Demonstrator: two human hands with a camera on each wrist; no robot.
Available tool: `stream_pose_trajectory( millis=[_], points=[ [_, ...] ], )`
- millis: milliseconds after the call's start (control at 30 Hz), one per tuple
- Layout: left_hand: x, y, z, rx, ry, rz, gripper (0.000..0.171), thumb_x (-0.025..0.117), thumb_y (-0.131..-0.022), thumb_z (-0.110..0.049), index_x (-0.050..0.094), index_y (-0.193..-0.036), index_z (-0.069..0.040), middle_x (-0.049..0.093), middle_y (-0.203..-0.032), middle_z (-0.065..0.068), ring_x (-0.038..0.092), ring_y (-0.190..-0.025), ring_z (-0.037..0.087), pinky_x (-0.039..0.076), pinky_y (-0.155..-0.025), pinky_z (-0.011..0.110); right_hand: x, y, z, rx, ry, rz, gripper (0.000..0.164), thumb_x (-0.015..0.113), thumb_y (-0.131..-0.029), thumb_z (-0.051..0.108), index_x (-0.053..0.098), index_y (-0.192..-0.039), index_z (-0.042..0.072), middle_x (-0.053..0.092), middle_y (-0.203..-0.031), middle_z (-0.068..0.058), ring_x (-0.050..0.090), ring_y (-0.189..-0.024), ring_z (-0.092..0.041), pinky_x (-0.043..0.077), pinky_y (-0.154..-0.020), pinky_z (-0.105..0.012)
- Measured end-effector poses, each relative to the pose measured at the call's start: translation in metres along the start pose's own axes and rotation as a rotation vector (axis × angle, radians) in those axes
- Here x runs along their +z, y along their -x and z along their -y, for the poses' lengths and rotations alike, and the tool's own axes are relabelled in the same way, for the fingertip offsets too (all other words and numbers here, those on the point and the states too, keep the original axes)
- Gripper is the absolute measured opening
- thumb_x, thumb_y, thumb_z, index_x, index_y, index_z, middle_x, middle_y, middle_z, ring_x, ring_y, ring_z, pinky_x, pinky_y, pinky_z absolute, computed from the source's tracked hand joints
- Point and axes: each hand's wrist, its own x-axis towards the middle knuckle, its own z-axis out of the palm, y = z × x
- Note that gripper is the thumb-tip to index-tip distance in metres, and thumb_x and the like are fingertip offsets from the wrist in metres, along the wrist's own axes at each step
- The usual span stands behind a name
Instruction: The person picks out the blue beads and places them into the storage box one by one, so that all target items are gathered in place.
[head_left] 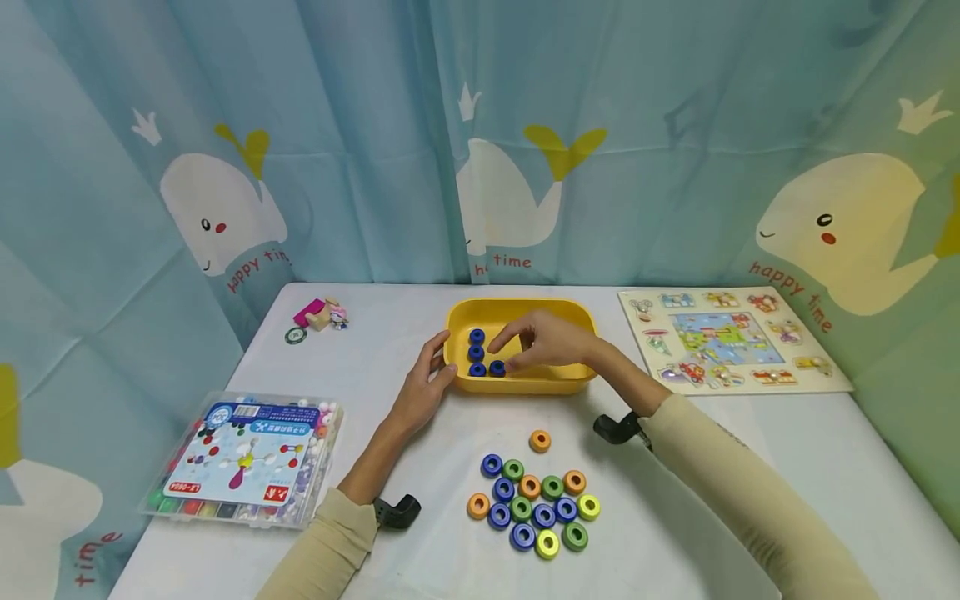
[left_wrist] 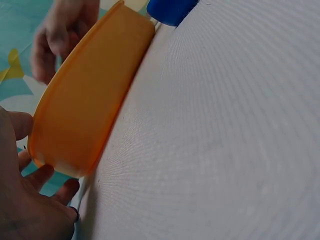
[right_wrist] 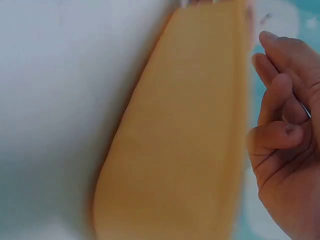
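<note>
A yellow plastic tray [head_left: 525, 387] stands on the table with several small blue rings [head_left: 476, 353] inside, in an L shape at its left end. My left hand [head_left: 422, 395] holds the tray's left end, thumb by the near corner; in the left wrist view its fingertips touch the orange-looking wall [left_wrist: 85, 100]. Over the tray is my right hand [head_left: 551, 340], index finger and thumb spread apart, close to the rightmost blue ring [head_left: 497, 368]. Nothing shows between the fingers of the right hand [right_wrist: 287, 115] in the right wrist view.
In front of the tray lie several loose rings in blue, green, orange and yellow [head_left: 547, 545]. A clear box of coloured parts [head_left: 240, 462] sits at left, small toys [head_left: 322, 315] behind it. A wooden picture puzzle board [head_left: 735, 342] lies at right, and a curtain hangs behind.
</note>
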Motion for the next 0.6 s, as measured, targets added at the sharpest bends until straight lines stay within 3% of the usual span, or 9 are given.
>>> stream_pose_trajectory(
  millis=[133,233,367,600],
  points=[
    [0.002,0.0,0.003,0.016,-0.003,-0.02,0.054,0.048,-0.097,-0.021,0.027,-0.146,-0.023,0.027,-0.148,-0.007,0.04,-0.127,0.02,0.031,-0.103,0.041,0.011,0.021,0.029,-0.087,0.056,0.021,0.025,0.073,-0.08,0.03,0.071,-0.105,0.029,0.066,-0.088,0.011,0.051,-0.059,-0.012,0.043,-0.053,-0.026],
    [0.002,-0.001,0.002,0.016,-0.008,-0.024,0.054,0.049,-0.097,-0.022,0.027,-0.146,-0.024,0.027,-0.147,-0.01,0.04,-0.126,0.017,0.031,-0.103,0.04,0.027,0.032,0.041,-0.134,0.033,0.081,0.025,0.073,-0.08,0.03,0.07,-0.105,0.029,0.064,-0.082,0.011,0.052,-0.058,-0.009,0.045,-0.052,-0.026],
    [0.002,0.0,0.001,0.016,-0.01,-0.028,0.054,0.049,-0.096,-0.023,0.027,-0.146,-0.024,0.027,-0.147,-0.009,0.04,-0.127,0.017,0.032,-0.103,0.041,0.051,0.039,0.043,-0.158,-0.008,0.152,0.027,0.073,-0.08,0.032,0.07,-0.107,0.027,0.064,-0.08,0.01,0.052,-0.056,-0.007,0.044,-0.05,-0.024],
    [0.001,0.001,0.003,0.022,-0.007,-0.031,0.054,0.049,-0.096,-0.024,0.028,-0.146,-0.024,0.029,-0.147,-0.009,0.041,-0.125,0.014,0.033,-0.102,0.038,0.081,0.04,0.031,-0.152,-0.049,0.194,0.027,0.073,-0.081,0.03,0.07,-0.107,0.025,0.064,-0.081,0.011,0.05,-0.057,-0.008,0.042,-0.053,-0.02]
  ],
)
